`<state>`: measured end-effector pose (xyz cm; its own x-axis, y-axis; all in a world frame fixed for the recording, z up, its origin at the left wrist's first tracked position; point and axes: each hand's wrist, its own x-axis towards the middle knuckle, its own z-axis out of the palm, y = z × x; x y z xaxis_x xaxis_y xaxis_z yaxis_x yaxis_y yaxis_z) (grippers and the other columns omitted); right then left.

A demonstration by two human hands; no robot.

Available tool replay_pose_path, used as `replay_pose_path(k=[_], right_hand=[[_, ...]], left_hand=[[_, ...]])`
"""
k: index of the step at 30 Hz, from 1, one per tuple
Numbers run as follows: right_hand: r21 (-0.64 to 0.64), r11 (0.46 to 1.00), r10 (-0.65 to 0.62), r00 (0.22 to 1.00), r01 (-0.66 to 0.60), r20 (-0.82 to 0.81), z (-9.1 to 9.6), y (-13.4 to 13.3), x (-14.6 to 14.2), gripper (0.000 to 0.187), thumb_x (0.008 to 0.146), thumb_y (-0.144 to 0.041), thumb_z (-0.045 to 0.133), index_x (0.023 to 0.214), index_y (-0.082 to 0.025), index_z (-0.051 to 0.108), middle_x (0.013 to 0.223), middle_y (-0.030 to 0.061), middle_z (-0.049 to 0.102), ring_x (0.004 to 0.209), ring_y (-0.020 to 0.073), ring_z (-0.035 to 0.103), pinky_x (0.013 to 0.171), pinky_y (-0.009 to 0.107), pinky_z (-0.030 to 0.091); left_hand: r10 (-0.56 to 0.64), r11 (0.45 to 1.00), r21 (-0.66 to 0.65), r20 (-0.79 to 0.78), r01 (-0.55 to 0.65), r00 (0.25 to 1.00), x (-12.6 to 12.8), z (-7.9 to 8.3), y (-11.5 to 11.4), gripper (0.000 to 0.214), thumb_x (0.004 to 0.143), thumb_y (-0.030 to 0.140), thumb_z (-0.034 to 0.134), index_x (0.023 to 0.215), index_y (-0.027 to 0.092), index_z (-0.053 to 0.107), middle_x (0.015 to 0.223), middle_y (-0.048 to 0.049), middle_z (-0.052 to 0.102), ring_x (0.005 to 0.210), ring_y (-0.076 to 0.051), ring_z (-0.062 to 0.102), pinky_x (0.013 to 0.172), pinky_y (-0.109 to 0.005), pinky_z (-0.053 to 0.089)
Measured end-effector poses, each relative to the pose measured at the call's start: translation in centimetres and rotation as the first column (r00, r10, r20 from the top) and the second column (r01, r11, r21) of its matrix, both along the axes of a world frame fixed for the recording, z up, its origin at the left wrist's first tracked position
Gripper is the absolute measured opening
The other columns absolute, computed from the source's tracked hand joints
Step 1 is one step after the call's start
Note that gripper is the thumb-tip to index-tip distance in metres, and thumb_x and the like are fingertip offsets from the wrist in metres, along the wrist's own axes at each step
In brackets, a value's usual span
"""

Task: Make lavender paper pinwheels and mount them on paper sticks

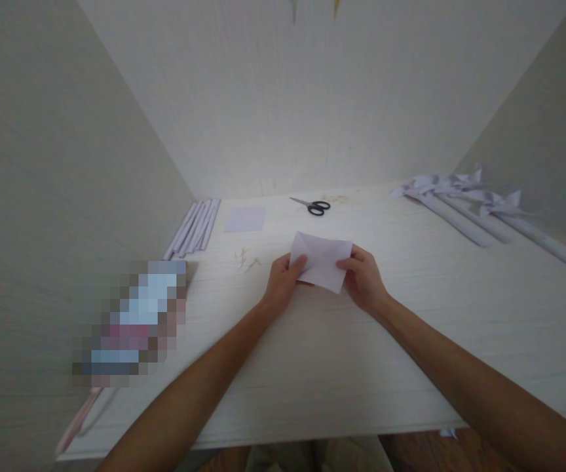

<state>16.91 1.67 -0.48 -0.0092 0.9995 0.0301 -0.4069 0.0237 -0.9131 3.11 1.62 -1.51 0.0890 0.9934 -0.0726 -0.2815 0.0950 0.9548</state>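
A white sheet of paper (321,261) is held up over the white table, stretched between both hands. My left hand (283,278) grips its left edge, thumb on the face towards me and fingers behind. At the right edge, my right hand (361,275) pinches the paper the same way. Something thin and reddish shows under the sheet's lower left edge, too small to name. Beyond the sheet, scissors (315,207) with black handles lie closed on the table, and a flat square of paper (245,219) lies to their left.
Several rolled paper tubes (194,226) lie at the back left. Paper pinwheel-like shapes on tubes (452,213) lie at the back right. Small pale scraps (247,260) are scattered left of my hands. A pixelated object (140,321) stands by the left wall.
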Motion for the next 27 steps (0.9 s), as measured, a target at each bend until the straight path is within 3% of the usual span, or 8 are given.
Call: replay_pose_path(k=[10, 20, 27], right_hand=[[-0.163, 0.986, 0.044, 0.999, -0.040, 0.019, -0.4, -0.1, 0.1, 0.020, 0.056, -0.030, 0.071, 0.067, -0.016, 0.063, 0.062, 0.0021, 0.065, 0.052, 0.0139, 0.057, 0.054, 0.030, 0.046], [-0.246, 0.969, 0.024, 1.000, -0.028, -0.017, 0.2, -0.4, 0.1, 0.019, 0.055, -0.028, 0.071, 0.065, -0.015, 0.063, 0.059, 0.0026, 0.066, 0.050, 0.0144, 0.057, 0.053, 0.029, 0.047], [-0.231, 0.972, 0.039, 0.999, -0.037, 0.007, 0.2, -0.4, 0.0, 0.019, 0.056, -0.027, 0.071, 0.070, -0.015, 0.065, 0.064, 0.0029, 0.068, 0.053, 0.0150, 0.059, 0.056, 0.029, 0.048]], left_hand=[[-0.071, 0.997, 0.017, -0.015, 0.071, 0.997, -0.3, 0.2, -0.5, 0.028, 0.061, 0.030, 0.066, 0.083, 0.013, 0.061, 0.072, -0.0029, 0.065, 0.061, -0.013, 0.058, 0.062, -0.027, 0.047], [-0.101, 0.995, -0.010, -0.067, 0.101, 0.993, -0.3, 0.7, -0.7, 0.030, 0.058, 0.029, 0.068, 0.081, 0.011, 0.063, 0.076, -0.0050, 0.068, 0.065, -0.015, 0.060, 0.066, -0.029, 0.048], [-0.088, 0.996, -0.006, -0.221, 0.089, 0.971, -0.4, 1.1, -0.9, 0.027, 0.061, 0.028, 0.066, 0.081, 0.011, 0.065, 0.079, -0.0064, 0.068, 0.068, -0.016, 0.061, 0.064, -0.028, 0.049]])
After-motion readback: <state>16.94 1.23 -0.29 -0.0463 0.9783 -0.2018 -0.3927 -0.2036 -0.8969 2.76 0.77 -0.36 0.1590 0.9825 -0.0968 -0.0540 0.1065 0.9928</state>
